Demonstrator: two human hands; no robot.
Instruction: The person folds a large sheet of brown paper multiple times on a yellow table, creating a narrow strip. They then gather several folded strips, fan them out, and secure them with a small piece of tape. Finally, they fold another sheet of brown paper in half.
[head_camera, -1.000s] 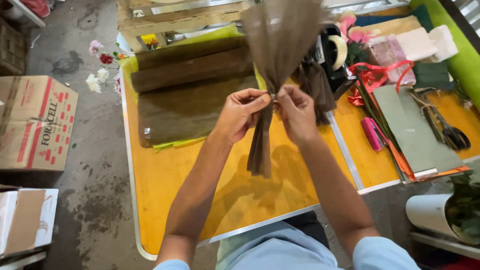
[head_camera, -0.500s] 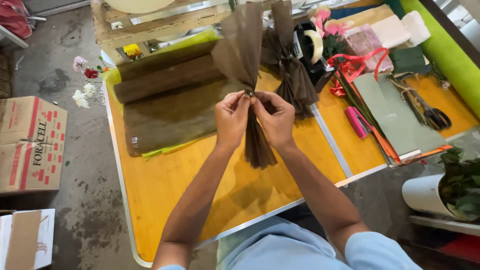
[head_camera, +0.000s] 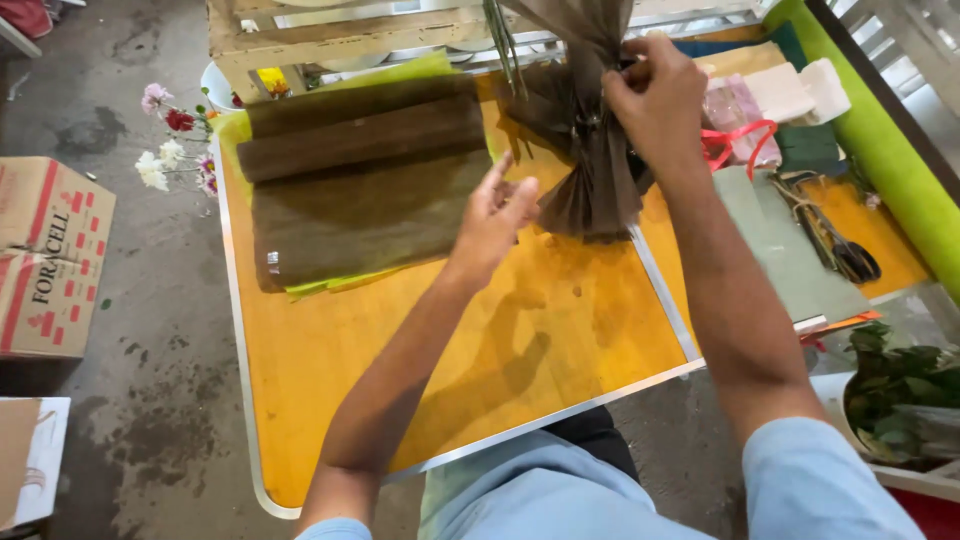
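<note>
The right hand (head_camera: 655, 95) clenched a pinched fan of brown mesh (head_camera: 595, 170) at its waist, held above the far edge of the table (head_camera: 420, 350). The left hand (head_camera: 497, 215) hung released, fingers spread. One fan looked gathered (more brown mesh sheets (head_camera: 365, 195) lay unfolded beside it).

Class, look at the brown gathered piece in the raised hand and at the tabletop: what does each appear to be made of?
Gathered brown piece: probably thin matte mesh or tissue-like wrap; it pleats finely and fans out. Tabletop: seemingly wood or bamboo-look board, smooth orange-yellow with faint grain, edged in pale metal-like trim.
</note>
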